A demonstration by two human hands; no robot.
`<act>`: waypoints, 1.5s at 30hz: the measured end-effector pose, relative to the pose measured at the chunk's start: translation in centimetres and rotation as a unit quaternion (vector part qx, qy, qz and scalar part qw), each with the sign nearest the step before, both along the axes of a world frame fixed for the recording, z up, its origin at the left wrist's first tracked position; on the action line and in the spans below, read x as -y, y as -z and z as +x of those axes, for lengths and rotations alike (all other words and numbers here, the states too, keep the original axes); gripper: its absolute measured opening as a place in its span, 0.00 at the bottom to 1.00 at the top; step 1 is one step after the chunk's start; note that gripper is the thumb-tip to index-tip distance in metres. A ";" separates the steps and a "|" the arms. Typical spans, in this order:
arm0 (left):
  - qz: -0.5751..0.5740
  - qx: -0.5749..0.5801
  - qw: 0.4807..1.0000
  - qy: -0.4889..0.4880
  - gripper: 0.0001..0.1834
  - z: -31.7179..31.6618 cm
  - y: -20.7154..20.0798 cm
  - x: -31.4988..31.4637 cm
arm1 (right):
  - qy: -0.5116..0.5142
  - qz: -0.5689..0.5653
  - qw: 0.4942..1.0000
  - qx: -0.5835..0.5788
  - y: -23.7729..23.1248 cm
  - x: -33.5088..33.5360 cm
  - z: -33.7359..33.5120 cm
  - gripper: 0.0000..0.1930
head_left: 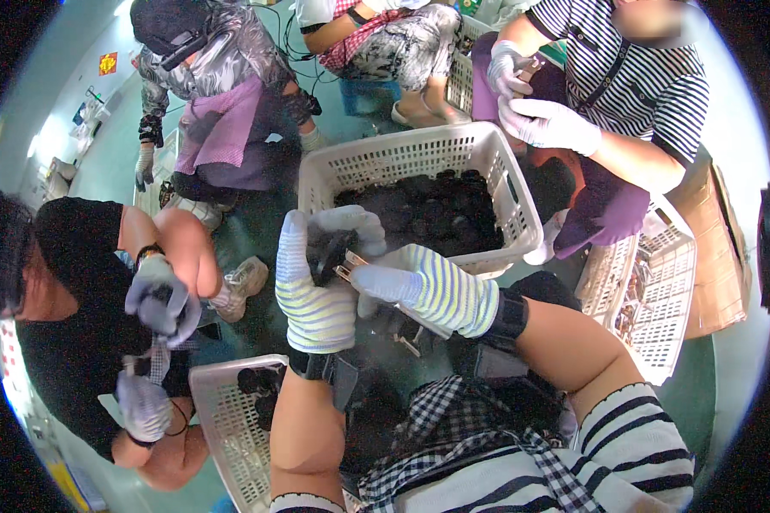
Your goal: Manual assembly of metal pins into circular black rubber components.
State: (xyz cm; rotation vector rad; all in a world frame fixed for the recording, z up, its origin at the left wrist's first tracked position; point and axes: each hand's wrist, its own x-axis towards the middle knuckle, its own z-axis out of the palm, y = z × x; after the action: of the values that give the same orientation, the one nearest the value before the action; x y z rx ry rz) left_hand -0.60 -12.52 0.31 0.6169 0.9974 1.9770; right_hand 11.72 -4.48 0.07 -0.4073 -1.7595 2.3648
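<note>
Left hand (318, 286) is clamping black piece (330, 254), right hand (415, 286) is pinching metal part (351, 262) just right of that piece, whose long axis is staying unclear.

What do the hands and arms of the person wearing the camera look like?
The left hand and right hand wear pale knitted gloves with blue and yellow-green stripes. Each wrist has a dark band. The white, black-striped sleeves have scalloped edges and leave the forearms bare.
</note>
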 end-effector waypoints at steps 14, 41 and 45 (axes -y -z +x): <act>-0.064 -0.099 0.993 0.000 0.30 0.6 -0.1 -0.3 | -0.018 -0.093 0.994 0.059 -2.0 -0.6 1.2 0.23; -0.046 0.088 0.992 0.080 0.27 -4.7 3.9 -2.6 | 0.108 -0.104 0.985 -0.083 1.0 -3.4 0.6 0.12; -0.118 -0.107 0.986 0.050 0.19 1.9 -0.7 -0.5 | 0.088 -0.025 0.991 -0.094 1.3 -2.6 0.4 0.14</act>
State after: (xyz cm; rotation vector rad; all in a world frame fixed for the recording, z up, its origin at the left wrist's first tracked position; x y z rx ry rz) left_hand 1.34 -12.05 1.02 0.7419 1.2836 1.6985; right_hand 12.10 -1.91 -1.26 -0.3210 -1.5178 2.2468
